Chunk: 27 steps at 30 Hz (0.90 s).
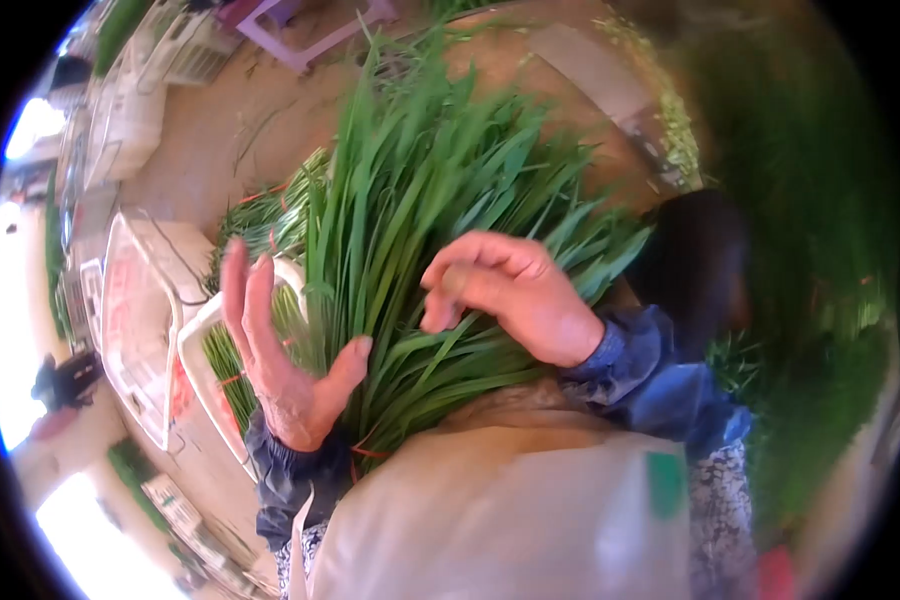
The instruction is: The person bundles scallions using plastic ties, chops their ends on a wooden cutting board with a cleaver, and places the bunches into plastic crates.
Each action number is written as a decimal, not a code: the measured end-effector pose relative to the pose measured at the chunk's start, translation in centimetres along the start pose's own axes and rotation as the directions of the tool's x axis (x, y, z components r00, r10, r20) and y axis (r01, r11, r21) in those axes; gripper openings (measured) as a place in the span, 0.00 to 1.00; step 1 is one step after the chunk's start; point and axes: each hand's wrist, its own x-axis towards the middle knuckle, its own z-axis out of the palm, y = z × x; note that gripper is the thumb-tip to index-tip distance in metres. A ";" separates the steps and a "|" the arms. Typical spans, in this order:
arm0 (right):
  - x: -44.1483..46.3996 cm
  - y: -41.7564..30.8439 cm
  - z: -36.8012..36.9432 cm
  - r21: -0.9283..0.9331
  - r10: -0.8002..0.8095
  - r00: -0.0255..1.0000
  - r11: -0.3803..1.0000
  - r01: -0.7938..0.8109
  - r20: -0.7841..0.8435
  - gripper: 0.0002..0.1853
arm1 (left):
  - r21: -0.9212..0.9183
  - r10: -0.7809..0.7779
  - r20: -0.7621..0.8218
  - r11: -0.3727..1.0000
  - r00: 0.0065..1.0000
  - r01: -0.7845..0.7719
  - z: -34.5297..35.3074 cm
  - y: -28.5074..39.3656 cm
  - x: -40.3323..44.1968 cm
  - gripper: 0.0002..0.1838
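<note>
Leaves (390,220) beneath right hand (520,292), blurred green patch (665,485) on apron (510,510).

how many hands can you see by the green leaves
2: the left hand, held open at the left side of the green leaves, and the right hand, curled in front of them. No others show.

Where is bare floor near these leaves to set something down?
Mostly bare floor shows at upper left, between white crates, purple frame and green leaves. The right is crowded with blurred greens; leaves fill the gap between left hand and right hand.
</note>
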 end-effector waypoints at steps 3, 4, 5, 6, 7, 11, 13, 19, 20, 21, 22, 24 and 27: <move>-1.1 -1.8 -3.1 -0.112 -0.245 0.919 0.969 0.221 -0.308 0.07 | -0.089 -0.280 0.412 0.934 0.867 0.345 1.0 -0.2 -1.1 0.56; -1.4 -2.1 -3.9 -0.415 -0.452 0.803 0.864 0.286 -0.389 0.08 | -0.083 -0.280 0.422 0.935 0.862 0.344 1.5 -0.3 -1.1 0.56; -2.3 -3.3 -2.6 -0.651 -0.547 0.763 0.725 0.225 -0.346 0.10 | -0.096 -0.288 0.432 0.927 0.855 0.362 1.9 -0.4 -0.9 0.56; -2.2 -3.2 -3.4 -0.837 -0.640 0.757 0.339 0.430 0.130 0.18 | -0.112 -0.294 0.444 0.919 0.847 0.378 2.2 -0.4 -0.5 0.55; -2.1 -2.2 -2.2 -0.881 -0.544 0.795 0.195 0.431 0.268 0.23 | -0.223 -0.273 0.477 0.882 0.836 0.415 2.7 -0.6 0.1 0.54; -3.8 1.3 -1.6 -0.956 -0.123 0.957 0.093 0.277 0.265 0.33 | -0.445 -0.351 0.396 0.735 0.849 0.512 3.2 -2.2 -0.1 0.51; -5.9 1.7 -2.0 -0.963 -0.095 0.967 0.110 0.248 0.238 0.35 | -0.462 -0.391 0.398 0.696 0.829 0.550 2.9 -2.2 -0.6 0.51; -7.3 2.1 -1.9 -0.950 -0.257 0.923 0.053 0.308 0.285 0.31 | -0.526 -0.454 0.330 0.640 0.828 0.560 1.8 -1.1 -0.7 0.50; -7.3 1.8 -2.0 -0.944 -0.262 0.917 0.056 0.324 0.300 0.30 | -0.517 -0.460 0.325 0.645 0.826 0.562 1.4 -0.9 -0.7 0.50; -7.3 1.7 -2.1 -0.933 -0.281 0.906 0.083 0.351 0.316 0.27 | -0.537 -0.443 0.313 0.647 0.840 0.541 1.1 -0.8 -0.7 0.50; -7.2 1.7 -2.1 -0.930 -0.280 0.904 0.084 0.358 0.323 0.27 | -0.559 -0.427 0.300 0.646 0.853 0.520 0.7 -0.7 -0.8 0.50; -7.0 1.7 -2.0 -0.921 -0.307 0.883 0.049 0.387 0.354 0.26 | -0.620 -0.409 0.253 0.628 0.877 0.471 0.1 0.1 -0.5 0.51; -6.3 0.0 -1.5 -0.888 -0.332 0.873 0.168 0.428 0.357 0.24 | -0.570 -0.414 0.144 0.708 0.899 0.417 -1.2 1.4 0.7 0.55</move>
